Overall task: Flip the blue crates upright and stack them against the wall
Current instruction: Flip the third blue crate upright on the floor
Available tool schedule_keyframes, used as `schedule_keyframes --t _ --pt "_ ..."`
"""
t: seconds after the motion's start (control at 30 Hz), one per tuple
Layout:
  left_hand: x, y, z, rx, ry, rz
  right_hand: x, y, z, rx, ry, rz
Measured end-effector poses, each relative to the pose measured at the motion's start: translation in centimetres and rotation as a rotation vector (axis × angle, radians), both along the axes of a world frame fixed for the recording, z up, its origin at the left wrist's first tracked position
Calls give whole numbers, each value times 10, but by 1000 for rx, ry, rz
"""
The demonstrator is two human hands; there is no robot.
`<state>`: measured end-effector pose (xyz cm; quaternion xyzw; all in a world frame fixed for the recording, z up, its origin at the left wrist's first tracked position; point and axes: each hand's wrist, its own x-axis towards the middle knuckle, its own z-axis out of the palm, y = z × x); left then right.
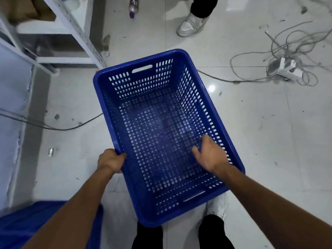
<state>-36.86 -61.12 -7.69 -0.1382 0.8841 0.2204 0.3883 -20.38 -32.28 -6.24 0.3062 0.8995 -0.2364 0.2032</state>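
Note:
A blue perforated crate (107,103) is upright with its open top facing me, held over the tiled floor in front of my legs. My left hand (111,161) is shut on the crate's left rim near the close corner. My right hand (209,153) hovers inside the crate near its right wall, fingers spread and slightly blurred; whether it touches the wall is unclear. Another blue crate (36,218) shows at the bottom left, partly hidden by my left forearm.
A white metal shelf rack (80,31) stands at the upper left. Tangled cables and a power strip (283,67) lie on the floor to the right. Another person's shoe (192,24) and a bottle (133,7) are ahead. A cable (53,127) crosses the floor left.

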Motion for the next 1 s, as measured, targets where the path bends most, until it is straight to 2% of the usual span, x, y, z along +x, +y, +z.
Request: schedule_keyframes --t 0.23,0.4,0.47,0.57,0.63,0.83,1.0 --pt "-9 -16 -20 -65 -20 2 -8 52 -14 125 -24 61" --pt "-8 -25 -33 -96 -17 -5 -23 65 -21 196 31 85" --pt "-5 -23 -34 -100 35 -50 -35 67 -21 226 59 78" --pt "3 -22 -35 -92 246 -142 -52 65 -25 261 95 75" --pt "8 -20 -38 -77 320 -161 -59 66 -29 259 85 61" --pt "8 -11 -48 -114 342 -100 -68 82 -43 144 -40 -20" --pt "0 -11 -47 -178 376 -157 -74 91 -52 81 -77 -50"
